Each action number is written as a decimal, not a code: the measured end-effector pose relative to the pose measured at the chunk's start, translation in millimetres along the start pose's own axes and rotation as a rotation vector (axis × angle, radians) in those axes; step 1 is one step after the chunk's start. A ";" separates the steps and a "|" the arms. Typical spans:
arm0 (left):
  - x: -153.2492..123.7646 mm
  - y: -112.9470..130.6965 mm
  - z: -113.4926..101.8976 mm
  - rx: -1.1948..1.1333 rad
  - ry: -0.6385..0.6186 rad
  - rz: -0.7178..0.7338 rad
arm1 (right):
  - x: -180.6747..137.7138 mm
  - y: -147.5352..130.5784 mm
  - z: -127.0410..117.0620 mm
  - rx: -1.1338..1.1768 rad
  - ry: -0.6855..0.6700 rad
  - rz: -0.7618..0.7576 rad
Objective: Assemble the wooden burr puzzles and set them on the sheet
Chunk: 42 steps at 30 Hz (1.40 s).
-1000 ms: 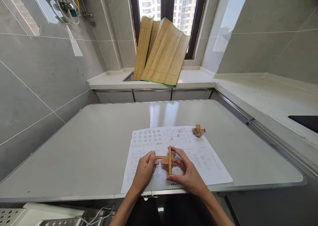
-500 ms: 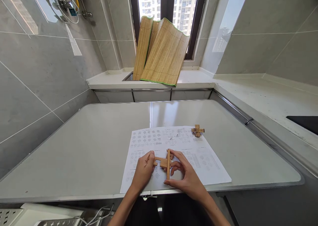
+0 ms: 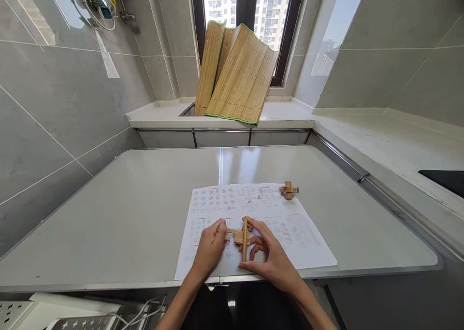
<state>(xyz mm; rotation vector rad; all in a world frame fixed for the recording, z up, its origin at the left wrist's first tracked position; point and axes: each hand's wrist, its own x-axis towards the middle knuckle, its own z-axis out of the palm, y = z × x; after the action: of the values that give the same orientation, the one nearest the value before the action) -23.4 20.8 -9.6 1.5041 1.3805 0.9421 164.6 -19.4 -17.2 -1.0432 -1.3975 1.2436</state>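
Holding: we grip a wooden puzzle [image 3: 240, 236] between both hands, just above the printed sheet [image 3: 290, 233] at the near edge of the table [image 3: 145, 214].
Left hand: our left hand [image 3: 209, 249] has its fingers closed on the left end of the puzzle's crosswise bar, thumb on top.
Right hand: our right hand [image 3: 272, 258] pinches the upright strip, one fingertip at its top end and the thumb at its bottom end; the other fingers curl apart behind it.
Puzzle: we see two flat wooden pieces crossed at right angles, one running left to right, the other standing on edge toward us; we cannot tell how deeply they interlock.
Sheet: white paper covered in small diagrams, lying flat with its near edge at the table's rim, under both our hands.
Second piece: a small wooden cross [image 3: 289, 190] rests on the sheet's far right corner, well apart from our hands.
Behind: a rolled bamboo mat [image 3: 237, 74] leans on the window [image 3: 250, 6] ledge.
Below: cables [image 3: 145, 310] show under the table's near edge.
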 end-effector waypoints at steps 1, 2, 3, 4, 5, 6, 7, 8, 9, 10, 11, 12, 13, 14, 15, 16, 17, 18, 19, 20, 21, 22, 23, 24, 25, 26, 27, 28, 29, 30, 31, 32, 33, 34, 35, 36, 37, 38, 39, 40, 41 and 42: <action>0.1 0.0 0.4 0.000 -0.003 0.005 | 0.0 0.4 0.8 -0.008 0.011 0.002; 0.2 -0.1 0.9 0.002 -0.004 0.011 | 0.0 0.8 1.7 -0.020 0.027 0.006; 0.4 -0.2 1.3 0.004 -0.003 0.015 | 0.0 1.2 2.5 -0.033 0.042 0.009; 0.6 -0.3 1.6 0.007 0.000 0.018 | 0.1 1.5 3.2 -0.043 0.052 0.011; 0.7 -0.5 1.8 0.009 0.002 0.020 | 0.2 1.5 3.6 -0.049 0.056 0.013; 0.8 -0.7 1.9 0.012 0.004 0.022 | 0.3 1.3 3.7 -0.050 0.052 0.016; 0.8 -0.9 1.9 0.015 0.001 0.026 | 0.4 0.8 3.5 -0.049 0.040 0.021; 0.7 -1.2 1.7 0.020 -0.005 0.032 | 0.4 0.2 3.1 -0.045 0.025 0.027; 0.6 -1.5 1.6 0.026 -0.014 0.038 | 0.4 -0.3 2.7 -0.039 0.009 0.034; 0.6 -1.9 1.4 0.032 -0.023 0.043 | 0.4 -0.7 2.4 -0.033 -0.006 0.042; 0.6 -2.2 1.3 0.038 -0.031 0.045 | 0.2 -1.0 2.2 -0.026 -0.017 0.048; 0.7 -2.4 1.3 0.042 -0.036 0.044 | 0.1 -1.0 2.3 -0.021 -0.020 0.052; 0.8 -2.6 1.4 0.045 -0.038 0.043 | -0.2 -0.7 2.5 -0.018 -0.017 0.054; 0.9 -2.7 1.6 0.047 -0.035 0.041 | -0.5 -0.2 2.9 -0.019 -0.007 0.054; 0.9 -2.8 1.8 0.048 -0.032 0.040 | -0.8 0.5 3.4 -0.025 0.002 0.052; 0.9 -2.9 2.2 0.051 -0.027 0.040 | -1.1 1.2 3.8 -0.033 0.009 0.048; 0.9 -3.0 2.5 0.055 -0.021 0.040 | -1.5 2.0 4.2 -0.044 0.013 0.044; 0.7 -3.2 2.9 0.059 -0.014 0.040 | -1.8 2.6 4.5 -0.058 0.015 0.041; 0.5 -3.4 3.2 0.064 -0.007 0.040 | -2.3 3.2 4.7 -0.075 0.018 0.038; 0.2 -3.7 3.5 0.067 0.000 0.041 | -2.7 3.7 4.9 -0.093 0.025 0.035; -0.1 -3.8 3.7 0.070 0.007 0.041 | -3.1 4.1 5.1 -0.111 0.034 0.029; -0.4 -3.8 3.9 0.070 0.010 0.041 | -3.4 4.4 5.4 -0.126 0.045 0.022; -0.7 -3.6 4.2 0.069 0.010 0.041 | -3.7 4.7 5.9 -0.139 0.054 0.014; -1.0 -3.3 4.4 0.069 0.009 0.041 | -3.8 4.8 6.4 -0.148 0.061 0.004; -1.2 -2.8 4.6 0.072 0.007 0.041 | -3.8 4.9 7.0 -0.157 0.071 -0.004; -1.4 -2.3 4.8 0.078 0.008 0.043 | -3.7 4.9 7.7 -0.167 0.081 -0.010; -1.5 -1.7 4.9 0.085 0.009 0.045 | -3.5 4.7 8.2 -0.177 0.092 -0.013; -1.6 -1.4 5.1 0.092 0.011 0.047 | -3.3 4.5 8.6 -0.186 0.104 -0.014; -1.7 -1.2 5.2 0.098 0.012 0.049 | -3.0 4.1 8.7 -0.192 0.113 -0.013; -1.7 -1.2 5.2 0.100 0.010 0.051 | -2.8 3.7 8.5 -0.195 0.115 -0.008; -1.8 -1.5 5.1 0.100 0.007 0.052 | -2.7 3.2 8.1 -0.192 0.109 -0.001; -1.9 -1.8 4.9 0.099 0.001 0.054 | -2.6 2.7 7.4 -0.187 0.093 0.006; -1.9 -2.2 4.6 0.100 -0.007 0.057 | -2.6 2.2 6.6 -0.178 0.074 0.014; -2.0 -2.6 4.3 0.102 -0.014 0.061 | -2.6 1.9 5.9 -0.169 0.053 0.020; -2.1 -2.9 4.0 0.103 -0.021 0.063 | -2.8 1.8 5.3 -0.159 0.034 0.024; -2.2 -3.1 3.7 0.105 -0.026 0.066 | -2.9 1.8 4.9 -0.151 0.021 0.026; -2.4 -3.2 3.6 0.105 -0.027 0.067 | -3.0 2.1 4.9 -0.144 0.013 0.025; -2.5 -3.2 3.7 0.105 -0.025 0.068 | -3.1 2.4 5.1 -0.142 0.013 0.024; -2.6 -3.2 3.8 0.107 -0.023 0.070 | -3.1 2.9 5.6 -0.145 0.021 0.021; -2.7 -3.2 4.1 0.110 -0.023 0.072 | -3.1 3.3 6.2 -0.152 0.033 0.015; -2.9 -3.3 4.5 0.115 -0.023 0.075 | -3.0 3.6 6.9 -0.162 0.047 0.008; -3.0 -3.6 4.9 0.118 -0.023 0.077 | -3.0 3.7 7.6 -0.170 0.058 0.001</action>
<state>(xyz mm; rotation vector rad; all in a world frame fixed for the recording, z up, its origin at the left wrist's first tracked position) -20.3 17.4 -14.6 1.6621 1.3906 0.9006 157.7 -23.2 -21.4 -1.1867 -1.4768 1.1015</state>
